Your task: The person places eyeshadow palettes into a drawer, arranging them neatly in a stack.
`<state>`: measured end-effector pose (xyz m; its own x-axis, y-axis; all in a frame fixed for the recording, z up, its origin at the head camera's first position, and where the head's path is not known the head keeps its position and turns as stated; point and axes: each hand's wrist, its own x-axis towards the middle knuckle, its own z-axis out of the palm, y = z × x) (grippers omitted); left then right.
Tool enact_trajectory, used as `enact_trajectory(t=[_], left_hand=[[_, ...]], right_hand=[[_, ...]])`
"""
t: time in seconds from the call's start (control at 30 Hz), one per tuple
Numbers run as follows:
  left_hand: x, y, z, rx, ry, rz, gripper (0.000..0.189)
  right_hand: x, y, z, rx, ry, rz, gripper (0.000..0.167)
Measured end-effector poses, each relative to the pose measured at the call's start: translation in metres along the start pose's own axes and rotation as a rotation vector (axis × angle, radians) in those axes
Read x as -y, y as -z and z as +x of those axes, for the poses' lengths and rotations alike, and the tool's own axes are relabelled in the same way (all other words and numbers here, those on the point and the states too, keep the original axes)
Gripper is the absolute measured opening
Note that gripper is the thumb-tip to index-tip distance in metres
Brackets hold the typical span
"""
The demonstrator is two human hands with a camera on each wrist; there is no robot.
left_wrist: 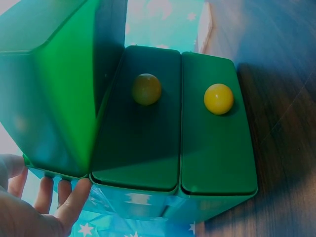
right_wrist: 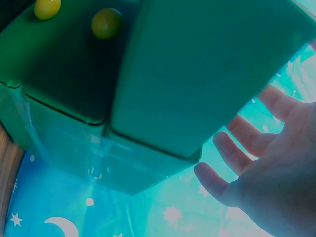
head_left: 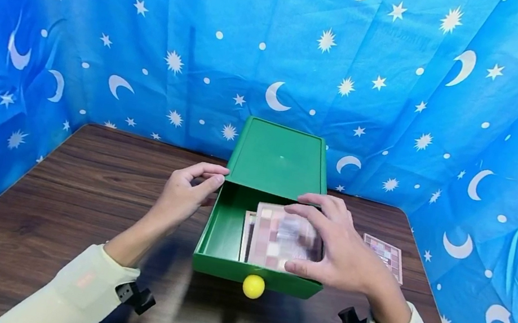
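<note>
A green drawer cabinet [head_left: 282,157] stands on the table, its top drawer [head_left: 221,235] pulled out by a yellow knob [head_left: 253,286]. Inside the drawer is a flat pink checkered case [head_left: 269,237], blurred, overlapping another flat case [head_left: 247,234] beneath it. My right hand [head_left: 333,242] is over the drawer's right side, fingers spread and bent, thumb by the checkered case's lower right corner. The left hand [head_left: 184,192] touches the cabinet's front left edge, close to the drawer opening. In the left wrist view its fingertips [left_wrist: 79,190] rest along the cabinet's side.
Another pink checkered case [head_left: 386,256] lies on the wooden table [head_left: 95,185] to the right of the cabinet. Two lower drawers [left_wrist: 136,138] with yellow knobs are closed. A blue cloth [head_left: 241,21] with moons and stars hangs around the table's back and sides.
</note>
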<state>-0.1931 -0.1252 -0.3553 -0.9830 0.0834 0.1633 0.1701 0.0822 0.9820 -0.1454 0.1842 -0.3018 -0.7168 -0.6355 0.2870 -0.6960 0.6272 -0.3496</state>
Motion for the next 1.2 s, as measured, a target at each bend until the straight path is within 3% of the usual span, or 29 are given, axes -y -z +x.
enact_trajectory(t=[0.43,0.93,1.07,1.2], left_hand=[[-0.001,-0.001,0.000,-0.001,0.001,0.006,0.031],[-0.001,-0.001,0.000,-0.004,-0.001,0.023,0.032],[0.000,0.000,0.000,-0.001,-0.007,0.028,0.032],[0.000,-0.001,0.000,0.000,-0.006,0.025,0.032]], right_hand=[[-0.020,0.008,-0.008,-0.140,-0.103,-0.022,0.058],[-0.081,0.002,-0.030,-0.210,-0.458,-0.080,0.048],[-0.106,-0.004,-0.036,-0.171,-0.592,-0.089,0.052],[-0.133,-0.013,-0.044,-0.078,-0.766,-0.096,0.061]])
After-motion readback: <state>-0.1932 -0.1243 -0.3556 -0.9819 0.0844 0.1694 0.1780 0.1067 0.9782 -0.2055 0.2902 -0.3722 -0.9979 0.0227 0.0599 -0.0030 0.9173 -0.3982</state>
